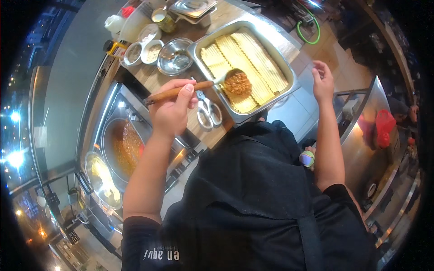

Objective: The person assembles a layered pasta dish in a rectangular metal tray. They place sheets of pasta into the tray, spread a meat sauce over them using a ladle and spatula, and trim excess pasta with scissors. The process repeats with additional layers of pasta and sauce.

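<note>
My left hand (pixel 172 106) is closed around the wooden handle of a ladle (pixel 204 85). The ladle's bowl, full of chunky reddish-brown meat sauce (pixel 238 85), is over a deep rectangular metal pan (pixel 294 86). Pale yellow lasagna sheets (pixel 253 56) with wavy edges lie side by side in that pan. Whether the ladle touches the sheets I cannot tell. To the right of the pan, apart from it, my right hand (pixel 323 83) hangs in the air with loosely bent fingers and nothing in it. Scissors (pixel 209 113) with white handles lie below the ladle's handle.
A shiny metal bowl (pixel 175 56) and small containers (pixel 152 52) stand on the wooden counter (pixel 149 74) left of the pan. Further left, a large pot of sauce (pixel 124 147) sits on the stove. At the right is a metal worktop (pixel 361 167) with a red bag (pixel 385 128).
</note>
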Demonstrator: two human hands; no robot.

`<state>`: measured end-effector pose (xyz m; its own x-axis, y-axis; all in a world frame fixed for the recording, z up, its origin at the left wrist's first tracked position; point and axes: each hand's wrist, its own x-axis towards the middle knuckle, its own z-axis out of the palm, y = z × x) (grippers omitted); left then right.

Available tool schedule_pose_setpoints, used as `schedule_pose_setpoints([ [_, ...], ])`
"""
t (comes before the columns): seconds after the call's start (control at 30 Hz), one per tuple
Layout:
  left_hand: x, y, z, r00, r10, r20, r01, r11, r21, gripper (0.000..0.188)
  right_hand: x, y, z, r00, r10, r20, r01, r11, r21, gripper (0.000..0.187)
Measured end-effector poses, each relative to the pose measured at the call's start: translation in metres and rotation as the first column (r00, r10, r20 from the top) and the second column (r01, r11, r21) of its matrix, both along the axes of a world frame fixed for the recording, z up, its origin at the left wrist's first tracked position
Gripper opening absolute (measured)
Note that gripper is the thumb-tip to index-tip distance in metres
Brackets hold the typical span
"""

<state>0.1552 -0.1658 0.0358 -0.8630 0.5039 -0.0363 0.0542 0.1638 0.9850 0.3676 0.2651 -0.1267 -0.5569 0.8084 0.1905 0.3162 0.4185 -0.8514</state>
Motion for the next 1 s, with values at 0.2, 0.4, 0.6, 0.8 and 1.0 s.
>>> schedule_pose_setpoints([
  [0.2,-0.035,0.023,-0.009,0.902,-0.121,-0.416,0.056,0.985,-0.163,0.019,0.110,-0.022,-0.111,0.928,-0.056,0.369,0.075,0.997,-0.036,0.024],
  [0.4,-0.038,0.041,-0.011,0.977,-0.135,-0.165,0.128,0.990,-0.053,0.020,0.219,-0.103,-0.231,0.725,0.199,0.659,0.057,0.936,-0.346,0.021],
  [0.6,-0.032,0.081,-0.034,0.935,-0.151,-0.322,0.134,0.988,-0.073,0.014,0.211,-0.118,-0.245,0.620,0.441,0.649,-0.027,0.839,-0.544,0.024],
  [0.8,-0.040,0.094,-0.035,0.546,-0.231,-0.805,0.208,0.969,-0.138,0.017,0.241,-0.106,-0.263,0.432,0.664,0.610,0.018,0.670,-0.742,0.026],
  [1.0,-0.038,0.094,-0.045,0.396,-0.293,-0.870,0.237,0.948,-0.211,0.030,0.273,-0.150,-0.232,0.491,0.769,0.411,0.186,0.368,-0.911,0.026],
])
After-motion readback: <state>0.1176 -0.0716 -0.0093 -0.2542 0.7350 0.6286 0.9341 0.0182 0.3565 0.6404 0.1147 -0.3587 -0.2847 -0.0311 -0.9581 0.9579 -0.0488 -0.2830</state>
